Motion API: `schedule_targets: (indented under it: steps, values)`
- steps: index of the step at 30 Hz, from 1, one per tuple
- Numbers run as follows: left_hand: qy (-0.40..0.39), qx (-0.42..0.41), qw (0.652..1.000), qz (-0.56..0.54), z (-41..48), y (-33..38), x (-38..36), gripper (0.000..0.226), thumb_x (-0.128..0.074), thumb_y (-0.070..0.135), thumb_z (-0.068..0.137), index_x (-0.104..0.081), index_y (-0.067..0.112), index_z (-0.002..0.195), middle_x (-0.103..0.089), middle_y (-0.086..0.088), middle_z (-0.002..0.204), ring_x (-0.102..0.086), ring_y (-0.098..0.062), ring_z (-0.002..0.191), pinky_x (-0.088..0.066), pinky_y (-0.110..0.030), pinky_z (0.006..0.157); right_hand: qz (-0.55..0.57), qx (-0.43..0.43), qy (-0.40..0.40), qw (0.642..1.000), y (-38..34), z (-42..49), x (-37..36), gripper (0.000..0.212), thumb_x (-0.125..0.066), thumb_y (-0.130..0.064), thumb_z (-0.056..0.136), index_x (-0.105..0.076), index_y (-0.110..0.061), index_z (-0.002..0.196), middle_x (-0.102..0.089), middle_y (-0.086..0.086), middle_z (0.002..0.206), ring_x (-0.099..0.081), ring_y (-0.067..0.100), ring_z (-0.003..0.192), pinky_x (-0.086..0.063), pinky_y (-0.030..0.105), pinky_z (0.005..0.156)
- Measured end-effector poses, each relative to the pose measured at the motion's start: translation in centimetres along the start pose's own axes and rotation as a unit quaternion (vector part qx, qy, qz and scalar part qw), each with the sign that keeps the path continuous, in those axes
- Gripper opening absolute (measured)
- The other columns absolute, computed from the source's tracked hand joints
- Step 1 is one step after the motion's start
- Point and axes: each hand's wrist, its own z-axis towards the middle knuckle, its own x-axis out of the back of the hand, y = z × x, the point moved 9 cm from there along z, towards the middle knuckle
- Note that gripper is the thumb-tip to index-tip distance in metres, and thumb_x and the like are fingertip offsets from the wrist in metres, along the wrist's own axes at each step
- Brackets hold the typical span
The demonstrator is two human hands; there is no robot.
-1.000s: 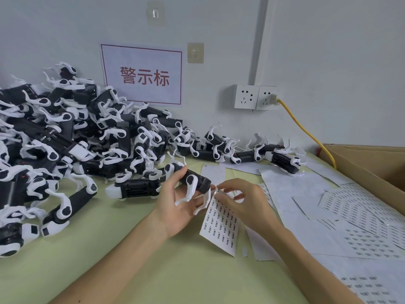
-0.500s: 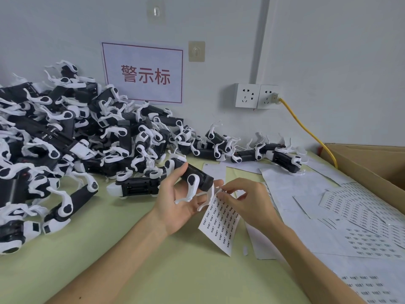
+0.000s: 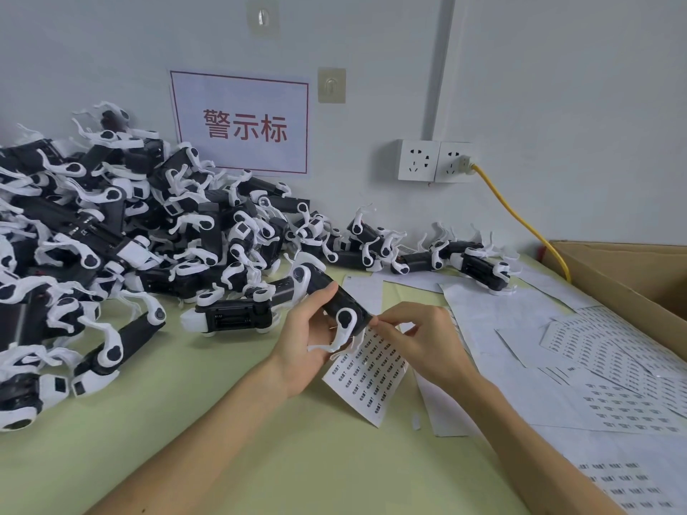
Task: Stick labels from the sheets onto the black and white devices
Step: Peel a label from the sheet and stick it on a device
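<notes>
Your left hand (image 3: 301, 347) fingers (image 3: 321, 297) wrap device (image 3: 349, 306), just above label sheet (image 3: 366, 373). Your right hand (image 3: 420, 343) fingers (image 3: 384, 325) pinch device end; label too small to see. Pile of devices (image 3: 111, 232) left of sheet: judge bulk left to do.

Head view, down over table (image 3: 223, 459)

blk/wht device (image 3: 336, 297) tilted, held up; label sheet (image 3: 366, 373) beneath; device pile (image 3: 111, 232) left

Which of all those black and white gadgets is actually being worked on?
The device gripped in the left hand, raised above the table, the right hand pinching its end. The others lie untouched in the pile.
</notes>
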Motion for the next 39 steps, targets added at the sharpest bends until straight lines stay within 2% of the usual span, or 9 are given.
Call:
schedule_targets:
  steps: [2,10,15,20,24,28,35,37,39]
  values:
    - [0.000,0.001,1.000,-0.010,0.0,0.1,0.0,0.018,-0.067,0.035,0.090,-0.076,0.020,0.084,-0.068,-0.017,0.101,-0.065,-0.029,0.090,-0.053,-0.033,0.067,0.010,-0.010,-0.006,1.000,0.0,0.0,0.0,0.010,-0.076,-0.029,0.091,-0.083,-0.023,0.087,-0.076,-0.011,0.084,-0.068,0.004,0.084,-0.051,0.022,0.066]
    - [-0.006,0.002,1.000,-0.004,0.3,-0.3,0.0,0.025,-0.069,0.037,0.084,-0.072,0.013,0.089,-0.068,-0.015,0.093,-0.066,-0.025,0.080,-0.053,-0.031,0.060,0.058,-0.062,-0.052,0.995,0.5,0.0,-0.4,0.020,-0.072,-0.020,0.092,-0.079,-0.035,0.080,-0.078,-0.014,0.085,-0.070,0.003,0.082,-0.050,0.017,0.069]
    - [0.009,0.012,1.000,-0.006,0.5,-0.8,0.6,0.041,-0.072,0.039,0.082,-0.069,0.009,0.109,-0.068,-0.019,0.110,-0.063,-0.033,0.104,-0.050,-0.045,0.095,0.082,-0.097,-0.066,0.990,1.2,0.1,-0.6,0.020,-0.068,-0.018,0.094,-0.082,-0.028,0.082,-0.078,-0.012,0.084,-0.070,0.004,0.078,-0.050,0.018,0.068]
    - [0.012,0.022,1.000,0.000,0.5,-0.9,0.6,0.062,-0.072,0.039,0.082,-0.062,-0.008,0.121,-0.061,-0.027,0.117,-0.058,-0.041,0.108,-0.036,-0.060,0.114,0.034,-0.092,-0.050,0.994,1.3,0.3,-0.4,0.020,-0.066,-0.024,0.097,-0.080,-0.026,0.082,-0.076,-0.016,0.081,-0.070,0.003,0.078,-0.051,0.014,0.065]
    - [0.014,0.019,1.000,0.012,0.5,-0.8,0.7,0.061,-0.073,0.042,0.082,-0.062,-0.005,0.120,-0.061,-0.026,0.116,-0.059,-0.038,0.107,-0.041,-0.057,0.107,0.056,-0.067,-0.068,0.994,0.6,0.2,-0.5,0.012,-0.072,-0.026,0.093,-0.078,-0.025,0.083,-0.076,-0.013,0.083,-0.070,0.005,0.082,-0.047,0.011,0.068]
    - [0.018,0.025,1.000,0.003,0.6,-1.1,0.8,0.038,-0.076,0.039,0.079,-0.067,0.011,0.103,-0.061,-0.020,0.108,-0.057,-0.037,0.101,-0.042,-0.051,0.097,0.023,-0.075,-0.067,0.995,0.9,0.2,-0.6,0.015,-0.071,-0.020,0.093,-0.076,-0.024,0.080,-0.075,-0.015,0.078,-0.069,0.003,0.078,-0.045,0.008,0.067]
    - [0.034,0.018,0.997,0.069,0.4,-0.7,1.0,0.045,-0.073,0.046,0.079,-0.065,0.008,0.101,-0.063,-0.022,0.098,-0.061,-0.036,0.092,-0.043,-0.047,0.090,0.080,-0.105,0.045,0.990,1.8,0.4,1.5,0.018,-0.064,-0.011,0.098,-0.072,-0.019,0.085,-0.075,0.000,0.071,-0.072,0.015,0.063,-0.058,0.030,0.063]
    - [0.050,-0.012,0.994,0.092,0.5,0.0,1.4,0.038,-0.069,0.048,0.081,-0.067,0.011,0.085,-0.066,-0.017,0.087,-0.063,-0.029,0.083,-0.040,-0.045,0.089,0.069,-0.086,0.069,0.991,1.6,0.3,2.1,0.021,-0.064,-0.014,0.099,-0.072,-0.025,0.083,-0.073,-0.003,0.068,-0.069,0.015,0.059,-0.057,0.032,0.062]
    - [0.046,-0.029,0.997,0.063,0.5,0.7,1.7,0.035,-0.069,0.047,0.082,-0.069,0.012,0.084,-0.069,-0.025,0.095,-0.068,-0.035,0.092,-0.047,-0.046,0.090,0.056,-0.065,0.084,0.993,1.2,0.2,2.2,0.025,-0.064,-0.017,0.099,-0.071,-0.033,0.082,-0.071,-0.006,0.066,-0.066,0.012,0.056,-0.054,0.029,0.060]
